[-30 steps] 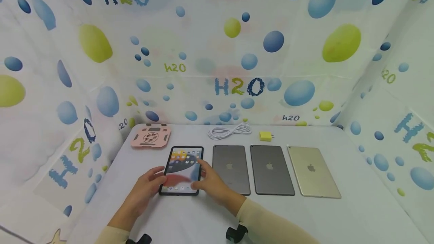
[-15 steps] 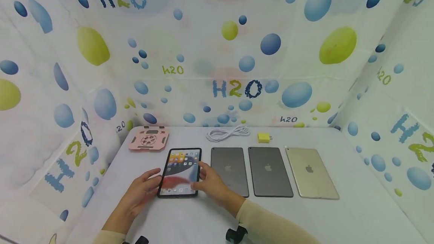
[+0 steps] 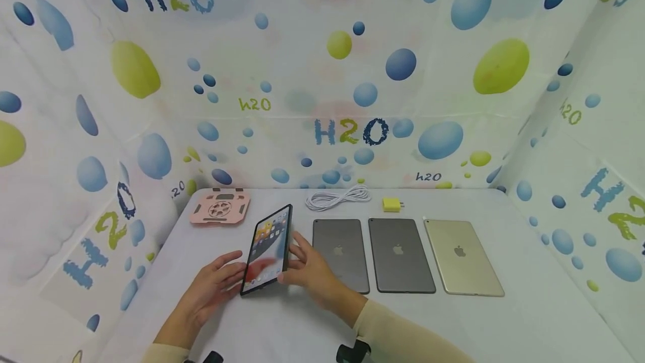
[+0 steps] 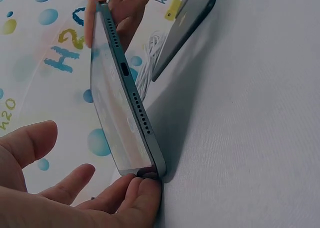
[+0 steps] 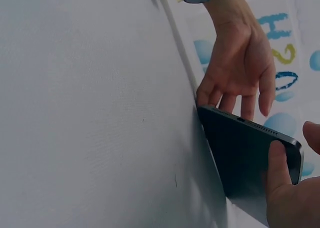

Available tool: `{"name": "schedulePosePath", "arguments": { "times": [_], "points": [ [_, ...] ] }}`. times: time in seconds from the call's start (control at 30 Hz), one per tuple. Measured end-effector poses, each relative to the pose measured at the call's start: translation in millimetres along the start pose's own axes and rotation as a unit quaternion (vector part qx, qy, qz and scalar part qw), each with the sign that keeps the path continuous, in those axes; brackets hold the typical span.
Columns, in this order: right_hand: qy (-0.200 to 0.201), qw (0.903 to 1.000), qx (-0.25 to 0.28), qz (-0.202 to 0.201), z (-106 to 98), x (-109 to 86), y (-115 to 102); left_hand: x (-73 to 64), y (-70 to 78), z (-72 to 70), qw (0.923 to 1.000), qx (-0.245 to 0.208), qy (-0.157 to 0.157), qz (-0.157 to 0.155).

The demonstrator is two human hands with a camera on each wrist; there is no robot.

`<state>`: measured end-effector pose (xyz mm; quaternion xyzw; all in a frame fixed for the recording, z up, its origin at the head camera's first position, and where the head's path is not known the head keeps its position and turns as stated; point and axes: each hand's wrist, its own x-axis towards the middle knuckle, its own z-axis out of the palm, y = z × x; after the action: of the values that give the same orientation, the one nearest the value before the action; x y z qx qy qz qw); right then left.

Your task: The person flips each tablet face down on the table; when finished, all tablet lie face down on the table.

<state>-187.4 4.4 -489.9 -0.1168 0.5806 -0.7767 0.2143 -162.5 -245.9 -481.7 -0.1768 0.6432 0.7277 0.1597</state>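
A tablet (image 3: pixel 266 251) with its screen lit stands tilted up on its left long edge, its right side raised off the white table. My right hand (image 3: pixel 318 274) grips that raised side, thumb at the front and fingers behind. At the lower left edge, the extended fingers of my left hand (image 3: pixel 210 285) touch the tablet. The left wrist view shows those fingertips at the bottom corner, below a port and speaker holes, with the thumb apart. In the right wrist view the tablet's dark back (image 5: pixel 240 150) faces the camera.
Right of the hands lie two grey tablets (image 3: pixel 347 265) (image 3: pixel 401 265) and a gold tablet (image 3: pixel 461 273), backs up. Behind are a pink case (image 3: pixel 220 208), a coiled white cable (image 3: pixel 335 199) and a yellow charger plug (image 3: pixel 391 204). Patterned curtains (image 3: pixel 282 71) enclose the table.
The tablet lay flat before; my right hand has lifted its right side, so it leans on its left edge. My left hand loosened from the screen's edge and now touches the lower left side.
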Motion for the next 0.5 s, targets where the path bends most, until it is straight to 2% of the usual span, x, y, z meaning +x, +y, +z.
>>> {"name": "schedulePosePath", "arguments": {
  "times": [0.13,0.4,0.5],
  "points": [
    [-0.023,0.9997,0.004,-0.007,2.9,-3.0,-3.7,-1.2,2.1,4.1,0.9999,0.014,-0.003,-0.002],
    [-0.014,0.9997,0.020,0.008,8.3,-3.1,-7.1,-5.3,3.6,11.0,0.9994,0.034,-0.007,0.008],
    [-0.022,0.9992,0.031,0.013,10.9,-1.7,-8.3,-5.2,3.2,13.6,0.9989,0.042,-0.012,0.014]
  ]
}}
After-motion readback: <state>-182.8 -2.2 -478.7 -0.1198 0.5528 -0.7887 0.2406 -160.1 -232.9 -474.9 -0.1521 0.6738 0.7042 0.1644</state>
